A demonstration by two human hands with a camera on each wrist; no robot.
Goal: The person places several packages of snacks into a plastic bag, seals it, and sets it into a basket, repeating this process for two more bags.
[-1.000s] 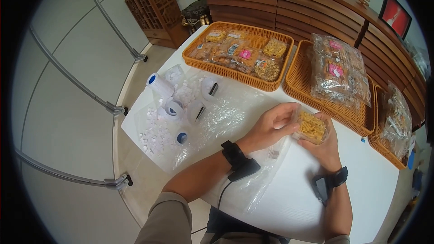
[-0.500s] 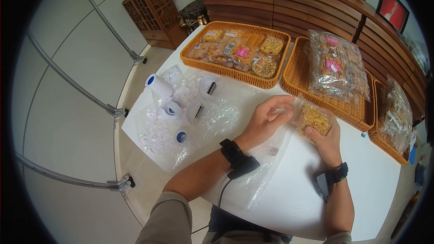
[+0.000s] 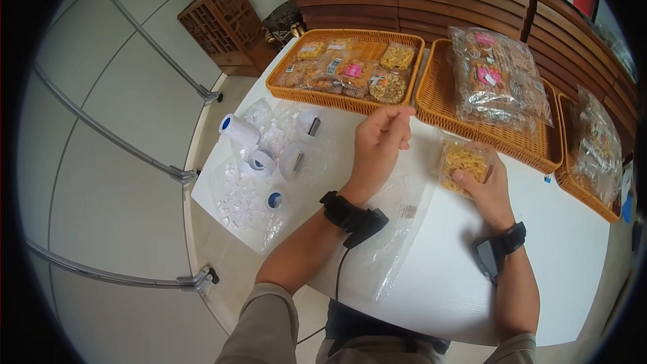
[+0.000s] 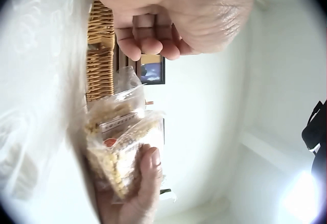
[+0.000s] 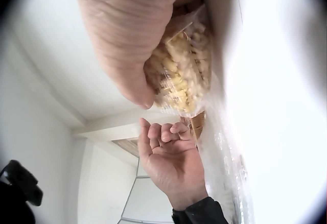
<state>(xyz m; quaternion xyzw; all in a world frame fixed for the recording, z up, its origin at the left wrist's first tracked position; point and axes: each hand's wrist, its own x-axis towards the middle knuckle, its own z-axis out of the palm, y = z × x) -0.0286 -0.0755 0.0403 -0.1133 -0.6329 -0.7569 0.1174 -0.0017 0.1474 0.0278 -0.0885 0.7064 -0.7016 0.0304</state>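
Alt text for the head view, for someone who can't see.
The right hand grips a clear packet of yellow snacks over a white table; the empty left hand hovers nearby. Wicker baskets with other packets stand behind.

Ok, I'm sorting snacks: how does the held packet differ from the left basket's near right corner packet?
The held packet looks yellow; the corner packet, mottled beige. The right grip holds the held packet; the corner packet lies in the left basket. Both have clear wrapping.
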